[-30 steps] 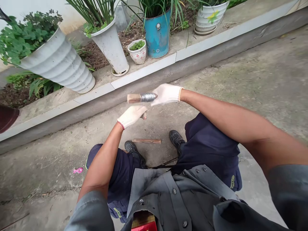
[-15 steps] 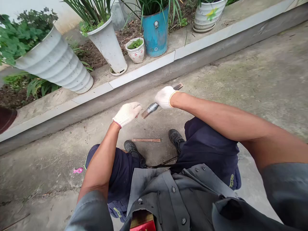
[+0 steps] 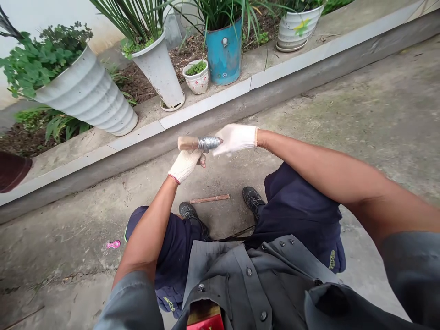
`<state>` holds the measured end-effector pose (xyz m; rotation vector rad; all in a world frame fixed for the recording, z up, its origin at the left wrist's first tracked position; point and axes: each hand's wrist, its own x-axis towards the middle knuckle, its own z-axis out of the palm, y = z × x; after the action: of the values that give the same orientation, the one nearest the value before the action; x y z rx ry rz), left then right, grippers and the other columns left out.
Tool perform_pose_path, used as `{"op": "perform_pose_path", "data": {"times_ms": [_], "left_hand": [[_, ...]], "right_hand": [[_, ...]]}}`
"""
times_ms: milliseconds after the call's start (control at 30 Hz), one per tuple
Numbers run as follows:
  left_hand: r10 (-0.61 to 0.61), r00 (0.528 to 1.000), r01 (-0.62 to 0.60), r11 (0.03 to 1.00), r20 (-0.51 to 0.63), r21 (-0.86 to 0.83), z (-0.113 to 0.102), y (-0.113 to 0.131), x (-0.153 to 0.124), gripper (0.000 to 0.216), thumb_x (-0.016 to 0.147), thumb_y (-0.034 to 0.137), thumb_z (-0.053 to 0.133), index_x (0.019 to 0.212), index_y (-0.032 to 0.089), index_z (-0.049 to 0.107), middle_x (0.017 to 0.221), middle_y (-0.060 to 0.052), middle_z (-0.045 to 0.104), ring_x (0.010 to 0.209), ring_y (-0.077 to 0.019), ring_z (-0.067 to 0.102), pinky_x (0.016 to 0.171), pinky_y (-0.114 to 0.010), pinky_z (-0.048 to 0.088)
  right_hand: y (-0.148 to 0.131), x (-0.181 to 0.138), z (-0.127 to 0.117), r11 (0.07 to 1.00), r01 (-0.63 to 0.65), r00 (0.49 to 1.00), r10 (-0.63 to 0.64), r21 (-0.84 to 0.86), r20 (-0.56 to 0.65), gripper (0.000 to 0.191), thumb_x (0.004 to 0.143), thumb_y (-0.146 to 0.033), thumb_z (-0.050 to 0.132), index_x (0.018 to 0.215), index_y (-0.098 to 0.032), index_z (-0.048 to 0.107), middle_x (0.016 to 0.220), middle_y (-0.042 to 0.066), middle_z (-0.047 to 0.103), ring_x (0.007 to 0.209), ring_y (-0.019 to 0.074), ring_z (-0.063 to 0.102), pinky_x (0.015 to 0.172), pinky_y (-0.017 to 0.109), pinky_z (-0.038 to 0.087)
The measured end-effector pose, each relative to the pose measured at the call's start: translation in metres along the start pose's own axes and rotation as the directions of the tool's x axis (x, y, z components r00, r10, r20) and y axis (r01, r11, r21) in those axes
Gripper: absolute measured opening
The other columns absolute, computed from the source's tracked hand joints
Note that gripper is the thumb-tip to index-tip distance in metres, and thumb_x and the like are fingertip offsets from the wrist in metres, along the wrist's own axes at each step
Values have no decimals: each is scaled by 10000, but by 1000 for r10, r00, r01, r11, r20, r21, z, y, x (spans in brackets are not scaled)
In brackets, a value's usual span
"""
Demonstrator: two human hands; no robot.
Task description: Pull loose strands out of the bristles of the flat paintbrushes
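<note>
A flat wooden stick (image 3: 187,143) wound with silvery wire (image 3: 207,143) lies nearly level between my hands, above the concrete. My right hand (image 3: 237,138), in a white knit glove and smeared by motion, is closed on its right end. Below the stick's left end is my left hand (image 3: 186,164), gloved too, with curled fingers and bare fingertips showing. It seems to pinch the loose wire, though the strand is too thin to follow; the stick's end crosses in front of its knuckles. A second, thin wooden strip (image 3: 209,199) lies on the ground between my shoes.
Along the low ledge (image 3: 206,108) ahead stand a leaning white ribbed pot (image 3: 92,96), a tall white pot (image 3: 161,73), a small patterned pot (image 3: 197,82), a blue bucket (image 3: 224,55) and another white pot (image 3: 296,28). A pink object (image 3: 113,244) lies at the left.
The wire-wound stick has swung from slanting down-left to nearly level, its bare end now over my left hand. My right hand has turned with it and shifted slightly; the left moved a little right.
</note>
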<state>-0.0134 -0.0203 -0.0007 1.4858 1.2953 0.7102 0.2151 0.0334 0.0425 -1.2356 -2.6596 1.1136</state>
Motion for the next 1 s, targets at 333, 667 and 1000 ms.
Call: {"op": "perform_pose_path", "data": {"times_ms": [333,667,1000], "left_hand": [[6,985,3,999,172,-52,13,4,-13,321,1023,432,519,1016,141,656,761,-49,698,710,-162,688,749,-307,590],[-25,988,-2,984,149,180,9,7,-18,322,983,275,444,1187,138,653,728,-13,688,719,-175,692,783,-317,579],[-6,963,-127,871,268,474,15,26,-30,310,980,365,453,1095,213,697,866,1,747,875,-196,698,878,-295,503]], "right_hand": [[34,29,-12,857,-431,866,306,-282,-395,420,880,-471,637,1124,-159,777,1008,186,757,958,327,714,791,363,495],[22,42,13,762,-450,893,378,-465,-244,386,833,-253,667,1175,-122,790,1069,229,757,1032,366,718,882,461,528],[39,44,12,807,-455,889,387,-378,-243,377,830,-335,683,1149,-168,795,1034,198,762,948,337,730,835,422,540]]}}
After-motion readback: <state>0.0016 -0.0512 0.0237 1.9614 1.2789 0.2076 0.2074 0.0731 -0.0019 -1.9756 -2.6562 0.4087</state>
